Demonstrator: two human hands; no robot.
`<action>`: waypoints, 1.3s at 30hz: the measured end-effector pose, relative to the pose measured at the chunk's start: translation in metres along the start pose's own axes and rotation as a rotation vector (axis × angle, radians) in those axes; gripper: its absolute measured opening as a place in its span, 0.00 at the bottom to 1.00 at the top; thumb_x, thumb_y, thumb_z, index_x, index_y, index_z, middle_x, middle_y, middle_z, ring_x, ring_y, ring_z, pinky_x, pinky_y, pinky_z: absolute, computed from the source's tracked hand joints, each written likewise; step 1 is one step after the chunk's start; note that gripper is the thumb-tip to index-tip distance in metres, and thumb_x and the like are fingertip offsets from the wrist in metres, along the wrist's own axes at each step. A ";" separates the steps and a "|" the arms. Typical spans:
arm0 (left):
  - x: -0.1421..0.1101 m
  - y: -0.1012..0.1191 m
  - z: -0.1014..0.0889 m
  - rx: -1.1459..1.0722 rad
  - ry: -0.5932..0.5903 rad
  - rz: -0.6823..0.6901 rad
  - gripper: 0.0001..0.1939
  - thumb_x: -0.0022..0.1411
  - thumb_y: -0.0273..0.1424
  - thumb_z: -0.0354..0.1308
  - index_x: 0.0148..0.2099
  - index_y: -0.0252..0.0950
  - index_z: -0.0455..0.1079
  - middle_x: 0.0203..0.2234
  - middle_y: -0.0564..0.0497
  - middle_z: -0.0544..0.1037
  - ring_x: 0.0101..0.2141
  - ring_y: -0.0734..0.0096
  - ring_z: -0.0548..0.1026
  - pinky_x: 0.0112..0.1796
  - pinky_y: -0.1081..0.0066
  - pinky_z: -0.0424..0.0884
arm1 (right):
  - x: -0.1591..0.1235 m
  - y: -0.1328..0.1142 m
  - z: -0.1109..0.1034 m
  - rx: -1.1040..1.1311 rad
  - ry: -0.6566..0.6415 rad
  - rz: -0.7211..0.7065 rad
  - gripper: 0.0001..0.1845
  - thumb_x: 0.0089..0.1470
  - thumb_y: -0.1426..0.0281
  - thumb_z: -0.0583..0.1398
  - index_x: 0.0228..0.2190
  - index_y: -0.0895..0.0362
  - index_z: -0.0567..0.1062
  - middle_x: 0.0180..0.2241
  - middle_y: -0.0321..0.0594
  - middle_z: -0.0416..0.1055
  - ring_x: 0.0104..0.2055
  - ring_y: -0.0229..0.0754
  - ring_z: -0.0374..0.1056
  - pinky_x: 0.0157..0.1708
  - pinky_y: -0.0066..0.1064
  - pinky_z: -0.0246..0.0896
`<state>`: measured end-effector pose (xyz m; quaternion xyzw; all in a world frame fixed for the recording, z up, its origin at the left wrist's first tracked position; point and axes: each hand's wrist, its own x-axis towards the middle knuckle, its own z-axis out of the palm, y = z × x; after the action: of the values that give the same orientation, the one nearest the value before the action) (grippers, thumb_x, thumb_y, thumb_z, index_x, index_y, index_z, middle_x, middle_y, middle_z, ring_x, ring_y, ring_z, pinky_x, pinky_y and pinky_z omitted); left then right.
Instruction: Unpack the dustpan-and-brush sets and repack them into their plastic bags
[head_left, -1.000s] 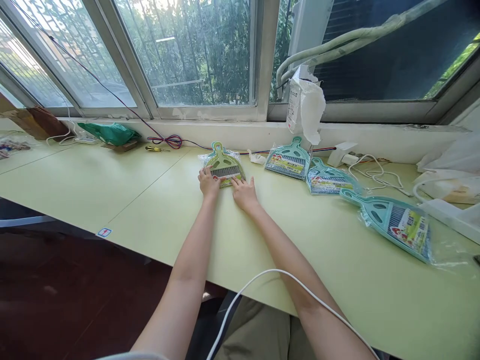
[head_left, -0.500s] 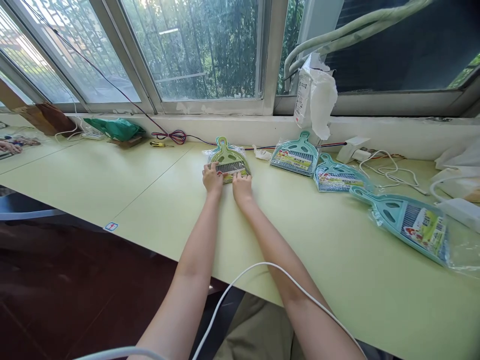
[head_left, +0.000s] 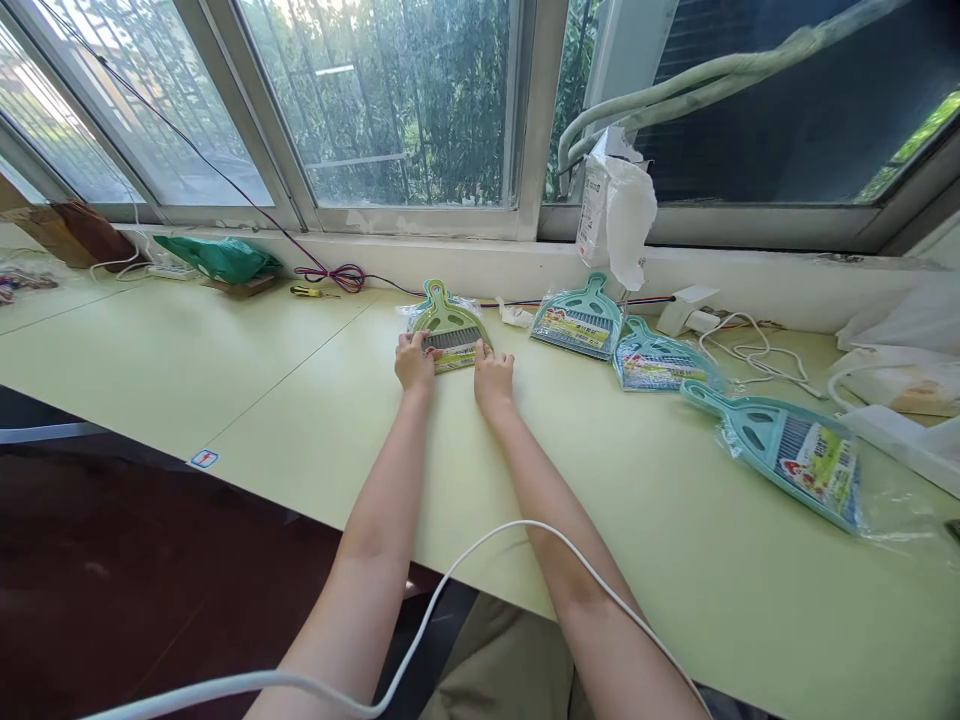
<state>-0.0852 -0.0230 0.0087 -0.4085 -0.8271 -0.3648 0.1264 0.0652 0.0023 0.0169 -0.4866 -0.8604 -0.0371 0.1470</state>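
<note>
A green dustpan-and-brush set in clear wrap lies flat on the pale green table, handle pointing at the window. My left hand rests on its near left corner, fingers curled on the wrap. My right hand sits at its near right corner, fingers bent against the edge. Both arms are stretched far forward.
Three teal dustpan sets lie to the right: one by the wall, one beside it, one nearer. A white cable crosses my arms. A white bag hangs at the sill; a green bag and wires lie left.
My hands have stayed on the green set's near edge; the right hand shifted slightly along it. The view swung a little with my head.
</note>
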 end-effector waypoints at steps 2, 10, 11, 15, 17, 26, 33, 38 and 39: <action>0.000 0.000 -0.002 0.005 -0.006 0.000 0.19 0.60 0.32 0.60 0.54 0.46 0.70 0.49 0.46 0.69 0.47 0.56 0.71 0.41 0.64 0.71 | -0.001 -0.001 0.000 -0.012 -0.015 -0.019 0.31 0.61 0.78 0.43 0.64 0.58 0.53 0.59 0.58 0.62 0.50 0.52 0.65 0.50 0.46 0.50; -0.001 0.001 -0.009 0.047 -0.036 -0.021 0.18 0.64 0.32 0.55 0.55 0.46 0.70 0.49 0.47 0.70 0.44 0.61 0.74 0.40 0.67 0.69 | 0.003 -0.007 -0.001 -0.100 -0.121 -0.103 0.30 0.62 0.75 0.44 0.63 0.44 0.56 0.63 0.55 0.56 0.55 0.53 0.61 0.55 0.51 0.42; -0.001 0.001 -0.009 0.051 -0.037 -0.016 0.18 0.63 0.34 0.56 0.55 0.47 0.70 0.49 0.47 0.70 0.44 0.60 0.74 0.40 0.67 0.69 | 0.003 -0.008 -0.001 -0.098 -0.126 -0.098 0.30 0.62 0.75 0.44 0.63 0.44 0.56 0.63 0.55 0.56 0.55 0.54 0.61 0.55 0.52 0.42; -0.002 0.001 -0.008 0.009 -0.019 0.006 0.18 0.64 0.41 0.54 0.54 0.46 0.71 0.50 0.46 0.69 0.46 0.59 0.73 0.39 0.67 0.70 | 0.004 -0.008 -0.001 -0.066 -0.119 -0.074 0.30 0.63 0.75 0.42 0.63 0.44 0.57 0.63 0.56 0.56 0.55 0.54 0.61 0.54 0.54 0.43; 0.000 -0.001 -0.007 -0.064 -0.003 -0.009 0.16 0.66 0.39 0.51 0.53 0.46 0.72 0.49 0.47 0.70 0.44 0.61 0.74 0.39 0.67 0.70 | 0.004 -0.006 0.000 -0.042 -0.094 -0.069 0.30 0.63 0.75 0.42 0.63 0.44 0.57 0.63 0.57 0.57 0.55 0.54 0.61 0.53 0.53 0.45; 0.020 -0.025 0.002 -0.447 -0.105 -0.148 0.15 0.56 0.24 0.56 0.45 0.41 0.77 0.51 0.48 0.69 0.45 0.67 0.73 0.46 0.68 0.72 | 0.003 -0.001 0.006 0.037 -0.012 -0.064 0.30 0.63 0.76 0.42 0.62 0.45 0.59 0.62 0.57 0.58 0.51 0.51 0.63 0.52 0.49 0.48; 0.011 -0.014 -0.004 -0.378 -0.127 -0.107 0.12 0.58 0.26 0.53 0.32 0.40 0.78 0.55 0.49 0.63 0.56 0.61 0.66 0.54 0.66 0.66 | 0.004 -0.002 0.006 0.008 -0.039 -0.067 0.31 0.62 0.77 0.42 0.63 0.47 0.59 0.62 0.56 0.58 0.53 0.53 0.62 0.54 0.52 0.44; 0.005 -0.016 -0.003 -0.290 -0.197 0.045 0.13 0.49 0.39 0.67 0.37 0.40 0.76 0.57 0.46 0.57 0.63 0.56 0.56 0.58 0.65 0.61 | 0.003 -0.001 0.005 0.009 -0.036 -0.048 0.30 0.63 0.75 0.42 0.62 0.47 0.60 0.62 0.57 0.58 0.53 0.53 0.62 0.53 0.51 0.46; 0.006 -0.018 -0.003 -0.292 -0.213 0.075 0.15 0.46 0.38 0.70 0.37 0.40 0.75 0.57 0.46 0.56 0.64 0.56 0.53 0.59 0.65 0.59 | 0.003 -0.001 0.005 0.013 -0.035 -0.045 0.30 0.62 0.75 0.42 0.62 0.47 0.60 0.62 0.57 0.58 0.53 0.53 0.62 0.53 0.50 0.46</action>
<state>-0.1031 -0.0289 0.0046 -0.4896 -0.7581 -0.4307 -0.0092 0.0614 0.0055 0.0132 -0.4668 -0.8737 -0.0261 0.1341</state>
